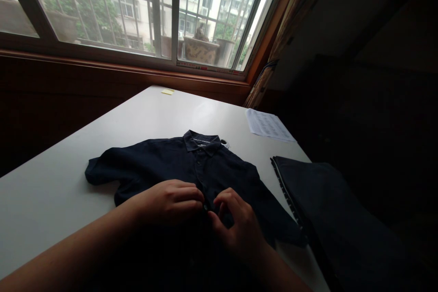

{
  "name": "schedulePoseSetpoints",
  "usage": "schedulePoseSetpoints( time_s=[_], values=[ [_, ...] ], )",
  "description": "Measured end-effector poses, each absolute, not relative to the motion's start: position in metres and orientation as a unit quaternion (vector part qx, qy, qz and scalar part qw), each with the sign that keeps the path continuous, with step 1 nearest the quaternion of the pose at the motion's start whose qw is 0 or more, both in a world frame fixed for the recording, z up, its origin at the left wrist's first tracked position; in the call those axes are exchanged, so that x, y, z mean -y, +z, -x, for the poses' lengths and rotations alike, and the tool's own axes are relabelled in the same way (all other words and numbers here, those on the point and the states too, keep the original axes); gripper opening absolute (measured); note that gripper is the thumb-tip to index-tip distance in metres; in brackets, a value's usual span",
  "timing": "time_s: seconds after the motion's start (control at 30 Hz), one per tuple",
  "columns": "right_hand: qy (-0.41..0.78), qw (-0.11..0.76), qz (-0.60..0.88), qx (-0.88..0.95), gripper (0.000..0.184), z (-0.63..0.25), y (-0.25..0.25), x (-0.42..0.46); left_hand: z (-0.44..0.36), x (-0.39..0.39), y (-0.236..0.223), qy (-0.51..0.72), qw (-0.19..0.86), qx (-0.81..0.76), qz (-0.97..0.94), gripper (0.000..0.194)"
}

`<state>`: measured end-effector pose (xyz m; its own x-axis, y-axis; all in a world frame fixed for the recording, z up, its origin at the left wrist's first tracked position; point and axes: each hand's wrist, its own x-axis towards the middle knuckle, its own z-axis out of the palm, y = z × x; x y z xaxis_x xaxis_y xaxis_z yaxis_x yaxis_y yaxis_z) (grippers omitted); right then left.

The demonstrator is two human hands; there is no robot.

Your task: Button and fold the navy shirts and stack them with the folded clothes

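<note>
Working on the dark shirt [160, 159], your left hand [185, 198] bends fingers beside one button [205, 207]; whether it pinches cloth, cannot tell | your right hand [236, 219] has thumb and forefinger apart; better steady the placket [199, 169] flat, I judge | on white table [54, 182]: one yellow note [167, 92], one shirt, one printed paper [269, 125]

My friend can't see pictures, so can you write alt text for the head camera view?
A person's left hand and right hand are at the front of a dark collared shirt on a white table. Dark cloth and printed paper lie at the right. Beyond the table is a window with bars outside.
</note>
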<state>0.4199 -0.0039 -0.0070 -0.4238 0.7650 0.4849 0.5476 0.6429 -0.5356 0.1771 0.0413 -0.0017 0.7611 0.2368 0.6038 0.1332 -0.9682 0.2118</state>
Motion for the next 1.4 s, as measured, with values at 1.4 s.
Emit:
schedulePoseSetpoints(
  time_s=[1.4],
  values=[
    [0.245, 0.208, 0.354, 0.878, 0.035, -0.42, -0.017, 0.0, -0.17, -0.067, -0.011, 0.213, 0.061, -0.211, -0.952, 0.025]
  ],
)
